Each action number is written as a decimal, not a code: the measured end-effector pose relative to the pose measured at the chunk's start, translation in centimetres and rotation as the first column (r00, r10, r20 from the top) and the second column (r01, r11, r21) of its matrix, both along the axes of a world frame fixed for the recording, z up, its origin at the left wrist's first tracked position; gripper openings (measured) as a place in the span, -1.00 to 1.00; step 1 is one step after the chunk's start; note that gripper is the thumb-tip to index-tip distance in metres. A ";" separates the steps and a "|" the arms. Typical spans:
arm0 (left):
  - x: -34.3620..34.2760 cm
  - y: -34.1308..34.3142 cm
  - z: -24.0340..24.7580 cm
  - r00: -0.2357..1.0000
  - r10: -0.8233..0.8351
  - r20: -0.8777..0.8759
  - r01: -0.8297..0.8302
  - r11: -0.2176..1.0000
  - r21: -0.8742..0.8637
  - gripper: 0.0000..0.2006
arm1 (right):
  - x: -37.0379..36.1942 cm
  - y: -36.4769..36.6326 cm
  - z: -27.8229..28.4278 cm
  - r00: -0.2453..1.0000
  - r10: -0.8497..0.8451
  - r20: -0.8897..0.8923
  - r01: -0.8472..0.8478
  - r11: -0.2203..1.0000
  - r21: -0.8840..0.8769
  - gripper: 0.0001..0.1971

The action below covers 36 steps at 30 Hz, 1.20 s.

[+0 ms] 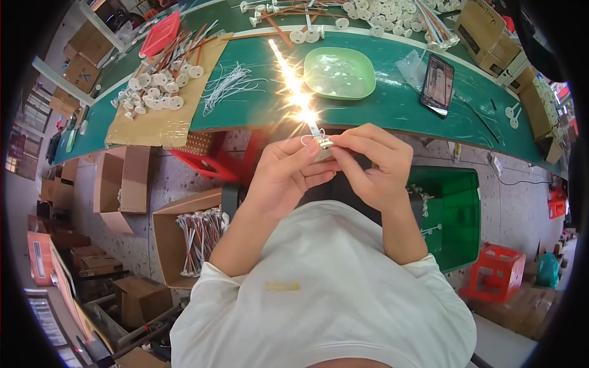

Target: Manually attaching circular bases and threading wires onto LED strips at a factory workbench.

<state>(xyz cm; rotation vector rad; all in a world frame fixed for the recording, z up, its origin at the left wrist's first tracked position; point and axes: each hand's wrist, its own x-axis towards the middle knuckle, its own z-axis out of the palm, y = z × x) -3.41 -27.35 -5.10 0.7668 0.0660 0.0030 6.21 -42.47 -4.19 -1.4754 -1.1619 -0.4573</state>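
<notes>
In front of my chest, just off the table's near edge, both hands work at one lamp piece. It is a glowing LED strip (296, 92) pointing up and away, with a small round white base (325, 144) at its lower end. Thin white wire loops by the base. My left hand (279, 175) is closed round the base, thumb on top and fingers beneath. My right hand (380, 162) pinches at the base's right side with thumb and forefinger. Glare and fingers hide the finer parts of the joint.
On the green table (245, 119) are a pale green tray (339, 73), loose white wires (230, 84), a phone (437, 84) and piled white round bases (153, 92) on cardboard. Below stand a box of strips (165, 245), a green crate (457, 221) and a red stool (498, 273).
</notes>
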 end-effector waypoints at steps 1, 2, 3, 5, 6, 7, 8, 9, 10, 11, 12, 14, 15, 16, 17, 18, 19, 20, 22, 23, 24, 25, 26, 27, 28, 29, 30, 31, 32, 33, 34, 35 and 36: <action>0.0 -0.2 0.0 1.000 0.001 0.000 -0.001 1.000 -0.004 -0.69 | -0.3 0.1 0.1 1.000 -0.028 0.010 0.028 1.000 -0.012 -0.79; 0.0 -0.4 0.0 1.000 0.017 0.020 -0.017 0.999 0.027 -0.69 | -0.5 0.2 0.2 0.998 -0.055 0.022 0.056 0.998 -0.022 -0.79; -0.1 -0.4 0.0 0.999 0.030 0.041 -0.032 0.998 0.061 -0.70 | -0.8 0.3 0.1 0.998 -0.055 0.022 0.056 0.998 -0.023 -0.79; 0.0 -0.2 -0.1 0.997 0.026 0.075 -0.032 0.997 0.073 -0.70 | -0.9 0.5 0.0 0.995 -0.080 0.057 0.077 0.996 0.053 -0.78; 0.2 0.0 -0.3 0.994 0.020 0.109 -0.029 0.996 0.085 -0.70 | -0.7 0.5 0.0 0.995 -0.081 0.061 0.078 0.996 0.053 -0.78; 0.1 0.3 -0.7 0.988 0.015 0.153 -0.031 0.994 0.106 -0.66 | -0.4 0.3 0.1 0.999 -0.010 0.053 0.008 0.999 0.036 -0.78; -0.3 0.5 -1.2 0.980 0.008 0.197 -0.034 0.991 0.127 -0.61 | -0.1 0.2 0.2 0.997 0.060 0.045 -0.061 0.998 0.021 -0.78; -0.4 1.0 -1.5 0.983 -0.010 0.181 -0.027 0.979 0.203 -0.58 | 0.3 0.2 0.1 0.991 0.126 0.044 -0.127 0.992 0.016 -0.77; -0.8 1.3 -1.7 0.973 -0.007 0.230 -0.048 0.972 0.231 -0.58 | 0.6 0.1 0.2 0.979 0.200 0.042 -0.199 0.980 -0.025 -0.78; -1.0 1.9 -2.0 0.968 0.010 0.250 -0.087 0.951 0.297 -0.56 | 1.1 0.4 0.4 0.964 0.258 0.064 -0.254 0.965 -0.064 -0.79; -1.3 2.4 -2.5 0.962 0.027 0.273 -0.129 0.923 0.361 -0.54 | 1.5 0.8 0.5 0.945 0.317 0.084 -0.308 0.946 -0.103 -0.79; -2.1 2.8 -2.9 0.957 0.093 0.274 -0.194 0.908 0.371 -0.52 | 2.6 1.5 1.6 0.930 0.363 0.049 -0.353 0.925 -0.143 -0.83; -2.4 3.1 -3.2 0.947 0.169 0.272 -0.267 0.887 0.378 -0.50 | 4.2 1.9 2.1 0.941 0.340 -0.003 -0.331 0.913 -0.237 -0.85; -2.6 3.0 -3.5 0.925 0.247 0.287 -0.343 0.867 0.362 -0.48 | 5.8 2.2 2.7 0.949 0.311 -0.041 -0.307 0.895 -0.323 -0.87; -3.0 3.0 -3.7 0.918 0.276 0.285 -0.363 0.872 0.327 -0.50 | 7.5 2.8 2.7 0.974 0.158 -0.162 -0.203 0.923 -0.325 -0.85; -3.1 3.1 -3.6 0.911 0.301 0.283 -0.381 0.877 0.294 -0.51 | 9.5 3.0 2.2 0.978 0.166 -0.126 -0.197 0.932 -0.305 -0.85; -2.9 3.4 -4.0 0.909 0.293 0.295 -0.382 0.869 0.313 -0.52 | 11.9 3.3 1.5 0.997 0.081 0.012 -0.066 0.885 -0.461 -0.81; -2.8 3.7 -4.3 0.908 0.290 0.304 -0.386 0.860 0.333 -0.53 | 14.2 3.9 0.9 0.988 0.010 0.156 0.084 0.807 -0.584 -0.77; -3.1 4.0 -4.1 0.921 0.298 0.253 -0.377 0.846 0.376 -0.53 | 15.4 4.3 -0.1 0.967 0.114 0.226 0.082 0.703 -0.706 -0.71; -3.1 4.4 -4.3 0.916 0.313 0.253 -0.389 0.849 0.358 -0.54 | 15.3 4.6 0.2 0.989 0.100 0.107 0.010 0.683 -0.731 -0.76; -3.3 4.4 -4.4 0.913 0.331 0.240 -0.399 0.848 0.350 -0.55 | 15.1 4.7 0.3 0.986 0.106 0.125 0.018 0.691 -0.722 -0.76; -3.4 4.5 -4.6 0.909 0.341 0.240 -0.408 0.842 0.351 -0.56 | 15.2 4.7 0.5 0.992 0.083 0.094 0.015 0.663 -0.748 -0.78; -3.3 4.7 -4.7 0.906 0.349 0.238 -0.415 0.839 0.352 -0.56 | 15.2 4.7 0.7 0.997 0.057 0.060 0.011 0.633 -0.774 -0.80; -3.3 4.8 -4.8 0.905 0.347 0.247 -0.417 0.837 0.353 -0.56 | 15.0 4.8 0.8 0.997 0.058 0.042 -0.009 0.684 -0.730 -0.86; -3.4 4.9 -4.9 0.908 0.348 0.231 -0.412 0.841 0.350 -0.56 | 15.2 4.7 0.7 0.997 0.056 0.049 -0.003 0.686 -0.728 -0.86; -3.3 5.0 -5.0 0.912 0.350 0.214 -0.406 0.846 0.347 -0.56 | 15.5 4.6 0.6 0.997 0.058 0.054 -0.002 0.704 -0.710 -0.85; -3.2 5.1 -5.0 0.913 0.348 0.213 -0.403 0.848 0.343 -0.56 | 15.5 4.5 0.6 0.997 0.059 0.055 -0.004 0.717 -0.697 -0.84; -3.2 5.3 -5.1 0.912 0.352 0.210 -0.406 0.844 0.350 -0.57 | 15.3 4.4 0.8 0.997 0.056 0.055 -0.001 0.714 -0.700 -0.84; -3.3 5.4 -5.1 0.911 0.356 0.207 -0.409 0.841 0.355 -0.57 | 15.1 4.4 1.2 1.000 0.015 0.001 -0.010 0.732 -0.681 -0.86; -3.2 5.5 -5.1 0.913 0.352 0.206 -0.405 0.846 0.347 -0.57 | 15.0 4.4 1.7 0.998 -0.027 -0.051 -0.014 0.749 -0.662 -0.88; -3.2 5.5 -4.9 0.908 0.356 0.222 -0.414 0.842 0.345 -0.58 | 15.0 4.5 1.8 0.998 -0.033 -0.048 -0.008 0.744 -0.668 -0.88; -3.2 5.6 -4.9 0.902 0.360 0.238 -0.424 0.838 0.342 -0.59 | 14.9 4.5 1.9 0.999 -0.022 -0.048 -0.014 0.767 -0.641 -0.89; -3.2 5.6 -4.9 0.903 0.359 0.237 -0.423 0.843 0.333 -0.59 | 14.8 4.5 2.0 0.999 -0.008 -0.047 -0.023 0.789 -0.614 -0.91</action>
